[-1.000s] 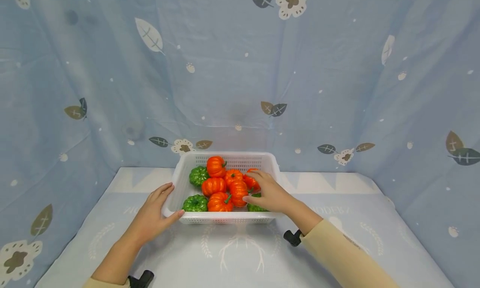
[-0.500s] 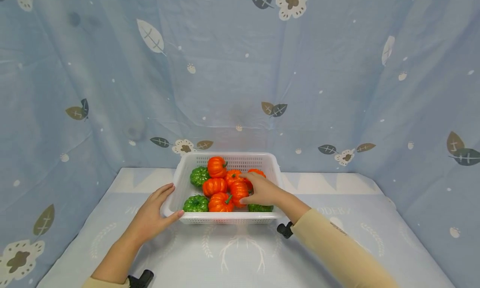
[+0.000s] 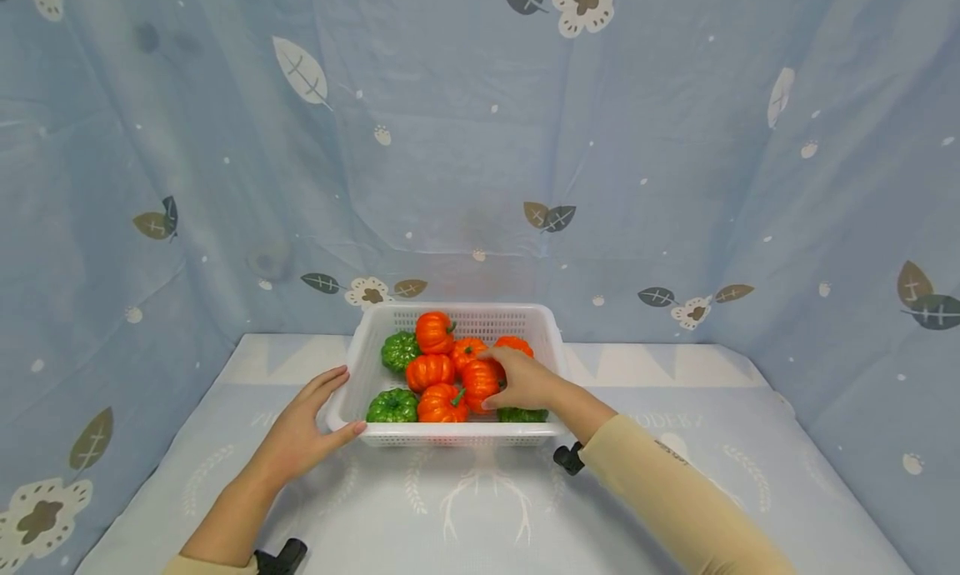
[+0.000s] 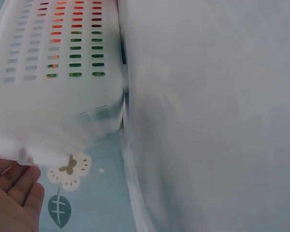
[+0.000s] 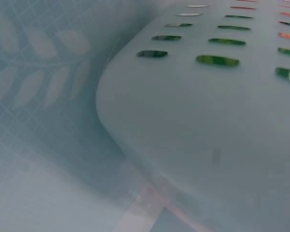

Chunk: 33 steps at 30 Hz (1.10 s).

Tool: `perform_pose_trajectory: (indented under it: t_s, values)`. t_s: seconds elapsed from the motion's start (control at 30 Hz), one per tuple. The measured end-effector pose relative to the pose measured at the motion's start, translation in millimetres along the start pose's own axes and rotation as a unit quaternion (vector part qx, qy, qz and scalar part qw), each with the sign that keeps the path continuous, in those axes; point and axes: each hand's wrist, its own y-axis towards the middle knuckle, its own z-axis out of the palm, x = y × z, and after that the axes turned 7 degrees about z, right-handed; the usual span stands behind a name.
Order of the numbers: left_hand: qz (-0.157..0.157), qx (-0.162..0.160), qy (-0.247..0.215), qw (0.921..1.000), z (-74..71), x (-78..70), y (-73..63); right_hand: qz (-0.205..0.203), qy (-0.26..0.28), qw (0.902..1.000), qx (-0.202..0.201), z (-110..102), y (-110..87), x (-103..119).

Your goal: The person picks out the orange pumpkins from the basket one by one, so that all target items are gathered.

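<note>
Orange pumpkin [image 3: 481, 383] inside the right hand's [image 3: 527, 385] curl

It sits in the white basket [image 3: 450, 431], between the curved right fingers and thumb; how hard they press, I cannot tell. A sound hold should close evenly from both sides and rise clear of the orange neighbour [image 3: 467, 349] just beyond the fingertips and the green pumpkin [image 3: 522, 416] below the thumb's base. Left hand [image 3: 303, 429], fingers spread along the rim, could steady it. Since a second ago, the right fingers have left the far-right pumpkin [image 3: 516, 345], now behind the knuckles.
</note>
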Motion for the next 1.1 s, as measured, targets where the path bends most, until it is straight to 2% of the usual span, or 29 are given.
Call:
perform_pose_trajectory:
  t_s: [0.23, 0.5, 0.83, 1.0, 1.1]
  values:
    - [0.001, -0.003, -0.002, 1.0, -0.6, 0.6, -1.1, -0.003, 0.024, 0.9994, -0.024, -3.9, -2.1, -0.5]
    - [0.001, -0.002, 0.002, 1.0, -2.0, 0.9, -3.1, 0.004, 0.065, 0.9963, -0.057, -16.8, -14.6, 0.3]
    - [0.007, -0.006, 0.005, 0.9999, -2.3, -0.4, -3.1, -0.018, 0.121, 0.9868, -0.106, -45.8, -44.8, -1.9]
    - [0.004, -0.004, 0.01, 0.9999, -3.9, -1.4, -3.7, -0.031, 0.154, 0.9788, -0.131, -60.2, -61.4, -9.0]
    - [0.003, -0.004, 0.013, 0.9999, -5.0, -2.3, -3.8, -0.029, 0.155, 0.9763, -0.148, -67.9, -71.2, -15.2]
